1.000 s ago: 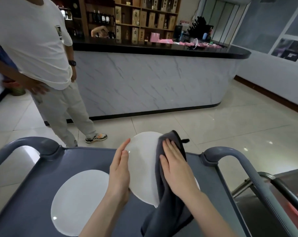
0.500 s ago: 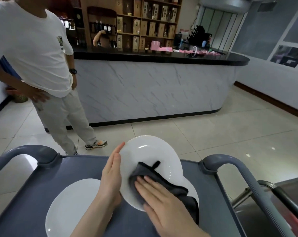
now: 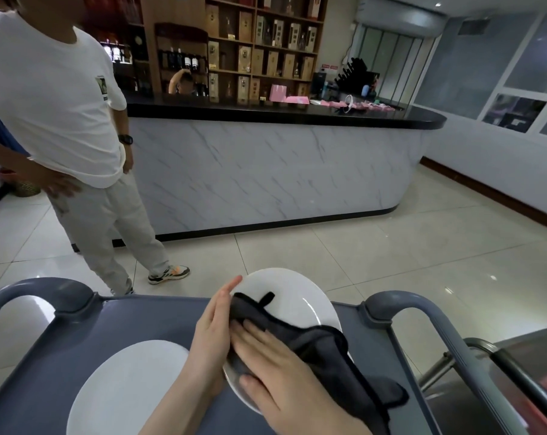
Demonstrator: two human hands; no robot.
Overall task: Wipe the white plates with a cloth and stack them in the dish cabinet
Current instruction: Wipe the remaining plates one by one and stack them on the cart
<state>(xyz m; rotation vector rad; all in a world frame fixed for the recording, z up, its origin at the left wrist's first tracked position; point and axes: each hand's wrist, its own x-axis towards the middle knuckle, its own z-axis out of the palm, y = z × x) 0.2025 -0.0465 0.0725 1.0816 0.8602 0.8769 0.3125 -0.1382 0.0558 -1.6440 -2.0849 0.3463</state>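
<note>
Head: R hand (image 3: 281, 381) presses cloth (image 3: 324, 345) onto plate (image 3: 292, 293), L hand (image 3: 212, 335) prob. steadying rim.

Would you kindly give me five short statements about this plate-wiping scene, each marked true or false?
1. The right hand presses a dark grey cloth onto the tilted white plate. True.
2. The left hand hangs idle, touching nothing. False: its straight fingers steady the tilted plate's left rim.
3. A second white plate lies flat on the grey cart, left of both hands. True.
4. The cloth lies folded and untouched on the cart. False: it is on the tilted plate, under the right hand.
5. A person in a white T-shirt stands beyond the cart, to the left. True.
</note>
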